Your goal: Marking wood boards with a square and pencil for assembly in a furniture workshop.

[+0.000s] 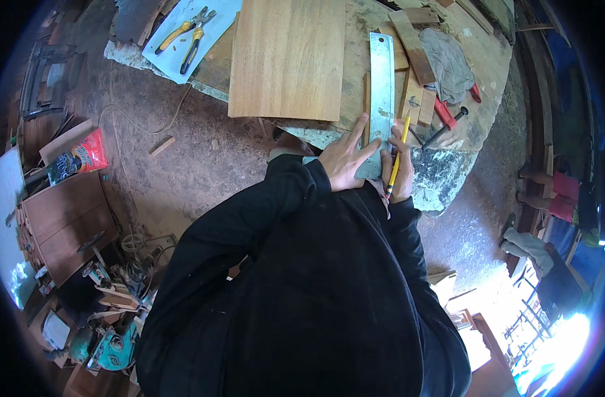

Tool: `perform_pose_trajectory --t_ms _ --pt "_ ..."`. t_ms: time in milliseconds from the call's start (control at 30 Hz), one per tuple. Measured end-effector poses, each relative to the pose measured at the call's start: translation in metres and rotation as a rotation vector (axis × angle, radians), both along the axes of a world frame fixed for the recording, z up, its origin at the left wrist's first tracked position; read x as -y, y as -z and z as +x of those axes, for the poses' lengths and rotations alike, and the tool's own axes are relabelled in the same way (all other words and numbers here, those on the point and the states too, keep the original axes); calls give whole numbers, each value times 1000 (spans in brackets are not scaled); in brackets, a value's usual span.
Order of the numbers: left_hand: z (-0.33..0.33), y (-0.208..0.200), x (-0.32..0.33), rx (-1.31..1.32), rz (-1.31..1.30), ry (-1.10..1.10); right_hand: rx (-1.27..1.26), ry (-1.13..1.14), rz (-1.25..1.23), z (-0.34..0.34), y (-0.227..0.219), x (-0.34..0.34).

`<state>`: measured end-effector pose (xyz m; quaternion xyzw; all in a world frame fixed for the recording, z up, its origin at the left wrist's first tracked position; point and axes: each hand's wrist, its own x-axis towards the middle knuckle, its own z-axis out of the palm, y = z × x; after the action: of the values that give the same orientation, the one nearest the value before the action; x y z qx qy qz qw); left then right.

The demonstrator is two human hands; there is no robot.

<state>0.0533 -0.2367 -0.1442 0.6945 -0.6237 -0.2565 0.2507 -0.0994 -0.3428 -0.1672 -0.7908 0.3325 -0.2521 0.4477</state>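
Observation:
A wide metal ruler [382,79] with a hole at its far end lies lengthwise at the near edge of the worktable, over a narrow wooden strip [366,99]. My left hand [344,161] rests against the ruler's near end, fingers spread, thumb reaching across the metal. On the other side, my right hand [401,173] holds a yellow pencil [395,162] slanting between its fingers, its fingertips close to the ruler's right edge. My palms and sleeves partly hide the near end. Left of the ruler lies a broad wooden panel [286,59].
Yellow-handled pliers [195,43] lie on a white sheet [213,26] at the far left. Right of the ruler are wood offcuts [411,46], a grey rag [448,63] and a red-and-black clamp [446,119]. Machinery [120,344] stands lower left; another person [540,258] is at right.

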Motion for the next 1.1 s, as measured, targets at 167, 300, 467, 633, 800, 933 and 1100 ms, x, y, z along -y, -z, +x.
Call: perform_pose_trajectory --t_ms 167,300,467,633,800,933,1100 --pt "-1 -2 3 -35 45 -27 18 -15 -23 1 4 3" --pt "1 1 3 -45 56 -16 -90 -2 -13 3 -10 1" --pt "1 1 3 -36 52 1 -80 9 -20 8 -13 3" --pt "2 0 3 -17 55 27 -120 17 -35 10 -17 2" --pt "5 -9 7 60 75 37 -156 37 -45 12 -18 2" --pt "5 -19 13 162 139 77 -168 32 -51 13 -21 0" --pt "3 -20 21 231 210 109 -205 -18 -116 14 -26 4"
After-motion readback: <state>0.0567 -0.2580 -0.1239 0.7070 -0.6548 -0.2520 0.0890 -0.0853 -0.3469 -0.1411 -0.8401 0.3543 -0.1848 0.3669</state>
